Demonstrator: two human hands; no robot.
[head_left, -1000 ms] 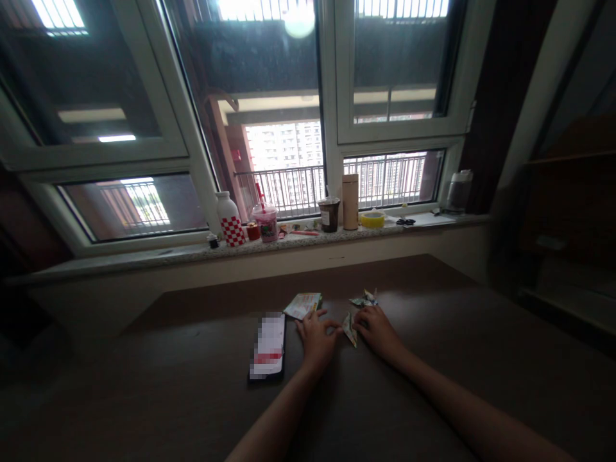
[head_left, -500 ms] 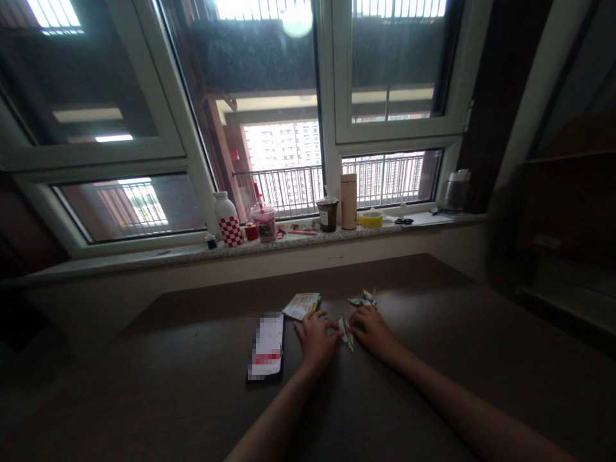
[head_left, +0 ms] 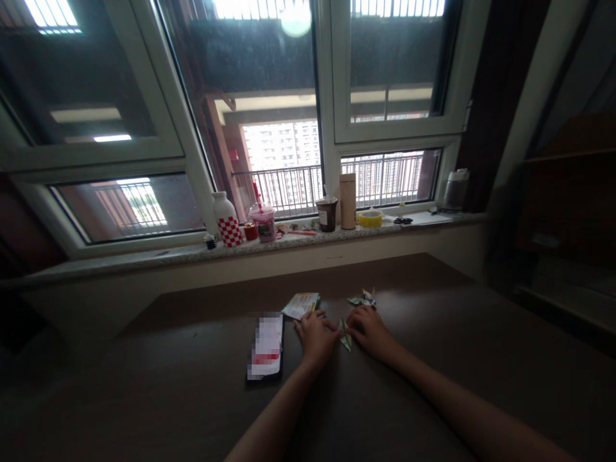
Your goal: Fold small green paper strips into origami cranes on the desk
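A small folded piece of patterned paper, narrow and pointed at its near end, lies on the dark table between my hands. My left hand pinches its left edge with thumb and fingertips. From the other side my right hand has its fingers closed on the paper's right edge. Just beyond my right hand sits a folded paper figure with pointed parts, perhaps a crane. A stack of printed paper lies beyond my left hand. To the left of that hand is a phone with a partly blurred screen.
The brown table reaches to the wall under a window. Along the stone sill stand a checkered bottle, a pink drink cup, a dark drink cup, a beige flask, yellow tape and black scissors.
My fingers have shifted very slightly on the folded paper, and it looks a little narrower. The other things stay where they were.
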